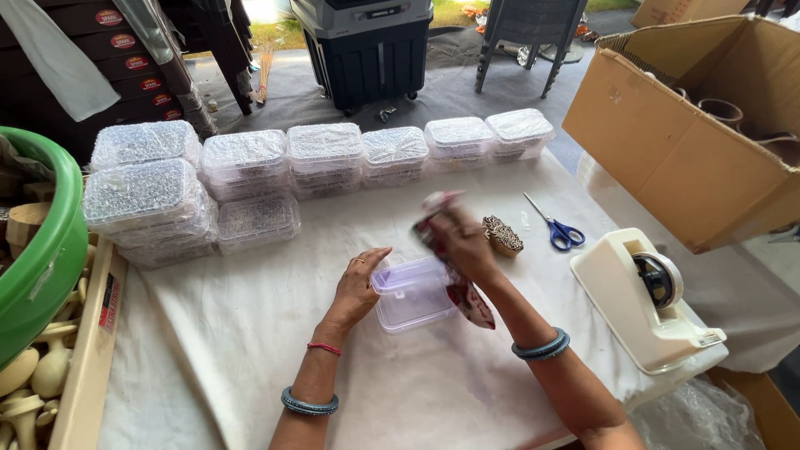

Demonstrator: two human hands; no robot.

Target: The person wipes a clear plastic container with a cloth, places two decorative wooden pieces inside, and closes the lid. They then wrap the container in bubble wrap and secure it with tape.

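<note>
two forearms with blue bangles reach in from the near edge over the white cloth-covered table (250,333). left hand (357,287) lies flat with fingers together against the left end of a small clear plastic lidded box (414,293), whose long axis runs left to right. right hand (463,242) hovers just above the box's far right corner, closed on a red patterned cloth strip (467,298) that hangs down across that end. blue-handled scissors (557,227) and a cream tape dispenser (646,300) sit to the right.
</note>
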